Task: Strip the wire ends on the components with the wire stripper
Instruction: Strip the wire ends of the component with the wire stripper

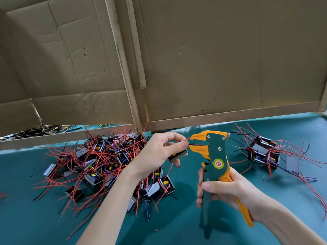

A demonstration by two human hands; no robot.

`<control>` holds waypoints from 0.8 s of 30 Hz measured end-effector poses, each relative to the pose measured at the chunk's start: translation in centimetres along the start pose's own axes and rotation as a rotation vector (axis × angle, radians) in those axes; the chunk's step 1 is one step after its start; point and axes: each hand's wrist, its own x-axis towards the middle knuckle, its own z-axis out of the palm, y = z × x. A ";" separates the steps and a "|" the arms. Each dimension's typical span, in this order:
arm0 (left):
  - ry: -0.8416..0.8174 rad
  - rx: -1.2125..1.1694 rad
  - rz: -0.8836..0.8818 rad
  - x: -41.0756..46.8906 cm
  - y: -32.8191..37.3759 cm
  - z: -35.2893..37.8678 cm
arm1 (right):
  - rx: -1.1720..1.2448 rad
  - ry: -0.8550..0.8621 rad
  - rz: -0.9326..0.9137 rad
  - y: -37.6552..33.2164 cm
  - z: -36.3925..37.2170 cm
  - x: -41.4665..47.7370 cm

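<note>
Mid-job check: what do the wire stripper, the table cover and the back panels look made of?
Wire stripper: matte orange and dark green moulded plastic by its look, with shiny metal screws.
Table cover: smooth teal mat, probably rubber or vinyl; soft sheen, no weave visible.
Back panels: brown corrugated cardboard, creased and dented, edged with pale wood strips.

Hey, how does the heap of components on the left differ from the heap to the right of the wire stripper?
The left heap is much larger, with many components piled over one another; the right heap holds only a few. The left forearm crosses in front of the left heap; nothing covers the right heap. Both are dark blocks with tangled red and black wires, lying on the green mat.
</note>
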 end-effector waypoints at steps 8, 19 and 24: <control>-0.019 -0.016 -0.003 0.0 0.1 -0.3 | -0.054 0.124 0.000 0.2 1.1 -0.3; 0.101 -0.080 0.050 0.5 -0.9 0.3 | 0.192 0.152 -0.092 -0.4 0.9 0.1; 0.119 0.059 0.118 0.8 -0.9 0.0 | 0.126 0.063 -0.048 -0.2 0.2 0.2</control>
